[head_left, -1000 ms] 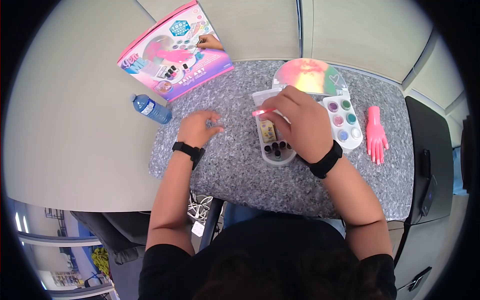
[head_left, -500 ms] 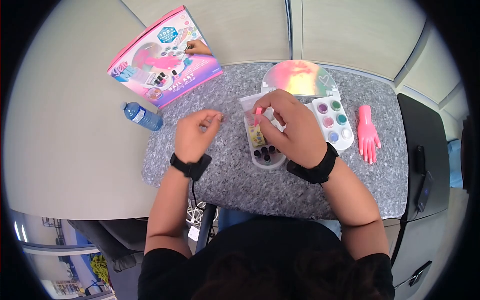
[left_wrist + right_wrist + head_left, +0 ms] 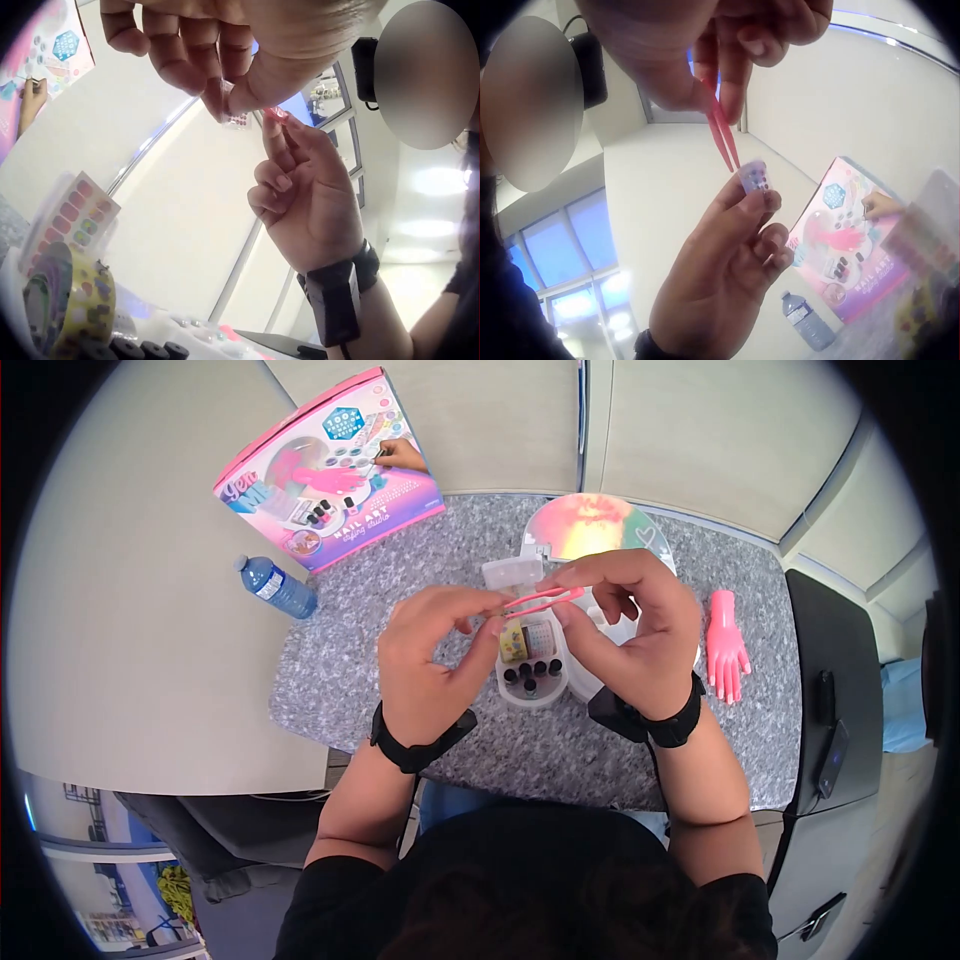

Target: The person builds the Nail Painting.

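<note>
My right hand [image 3: 640, 630] pinches pink tweezers [image 3: 545, 598] between thumb and fingers, the tips pointing left at my left hand [image 3: 425, 660]. Between its thumb and forefinger, the left hand pinches a small clear sheet [image 3: 754, 177] dotted with tiny coloured gems. In the right wrist view the tweezer tips are right at the top edge of that sheet. Both hands are raised over an open white case [image 3: 533, 701]. Inside it lie a yellow patterned tape roll [image 3: 91, 300], several black-capped bottles [image 3: 530, 685] and a nail sticker sheet [image 3: 71, 221].
A half-round shiny mirror [image 3: 600, 525] stands behind the case. Right of it lies a pink model hand [image 3: 725, 645]. A nail art box [image 3: 335, 470] and a water bottle [image 3: 277, 588] stand at the left. The speckled grey tabletop [image 3: 340, 680] borders a black surface [image 3: 850, 680] on the right.
My left hand has moved right, to the right hand, and now holds the clear gem sheet. The tweezers in the right hand have turned and point left at it.
</note>
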Available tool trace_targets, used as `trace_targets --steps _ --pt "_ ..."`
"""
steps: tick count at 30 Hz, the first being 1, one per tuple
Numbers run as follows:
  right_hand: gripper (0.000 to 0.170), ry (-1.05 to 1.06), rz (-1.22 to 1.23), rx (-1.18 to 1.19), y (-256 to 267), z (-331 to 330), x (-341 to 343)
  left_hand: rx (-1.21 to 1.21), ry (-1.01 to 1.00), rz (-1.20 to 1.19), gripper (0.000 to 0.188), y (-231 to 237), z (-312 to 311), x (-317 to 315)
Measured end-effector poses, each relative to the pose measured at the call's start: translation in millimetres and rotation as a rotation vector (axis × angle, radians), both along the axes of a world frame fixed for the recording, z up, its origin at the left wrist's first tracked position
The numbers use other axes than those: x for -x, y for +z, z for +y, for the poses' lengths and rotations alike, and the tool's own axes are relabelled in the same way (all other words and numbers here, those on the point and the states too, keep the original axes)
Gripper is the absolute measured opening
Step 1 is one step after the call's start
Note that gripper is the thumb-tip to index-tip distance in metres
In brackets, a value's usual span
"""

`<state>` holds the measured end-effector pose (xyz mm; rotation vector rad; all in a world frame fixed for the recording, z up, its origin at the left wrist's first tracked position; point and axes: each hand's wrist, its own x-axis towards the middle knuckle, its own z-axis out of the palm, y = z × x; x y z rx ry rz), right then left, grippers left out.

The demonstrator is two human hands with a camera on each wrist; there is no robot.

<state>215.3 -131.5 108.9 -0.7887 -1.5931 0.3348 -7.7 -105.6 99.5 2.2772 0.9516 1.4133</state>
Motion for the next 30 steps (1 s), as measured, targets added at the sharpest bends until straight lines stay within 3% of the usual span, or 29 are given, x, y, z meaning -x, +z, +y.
trace_targets --steps 6,12,15,17,18,20,24,30 --pt "0.025 -0.033 -0.030 -0.017 2.3 2.2 -3.9 0.022 -0.036 -0.030 0.033 -1.8 4.7 -2.6" --pt "0.026 -0.097 -0.006 -0.026 1.5 1.9 -9.5 0.241 -0.204 -0.295 0.030 -1.5 15.0 -14.4" --pt "0.028 -0.085 0.070 -0.046 4.5 2.0 -10.3 0.171 -0.160 -0.245 0.029 1.9 18.5 -15.4" --pt "0.026 -0.096 -0.009 -0.032 7.0 2.1 -15.2 0.221 -0.177 0.001 0.025 8.8 18.4 -12.2" --pt "0.026 -0.096 -0.014 -0.027 8.5 2.3 -16.2 0.226 -0.177 -0.004 0.025 6.5 21.6 -14.0" --pt "0.022 -0.148 -0.170 -0.094 12.4 4.3 -17.4 -0.045 -0.155 -0.028 0.020 2.3 30.9 -18.4" --pt "0.020 -0.226 -0.226 -0.115 16.4 3.4 -19.0 0.131 -0.173 -0.081 0.012 8.7 30.0 -31.8" --pt "0.023 -0.379 -0.276 -0.145 19.1 5.2 -33.9 -0.027 -0.280 0.024 0.012 2.8 69.9 -41.6"
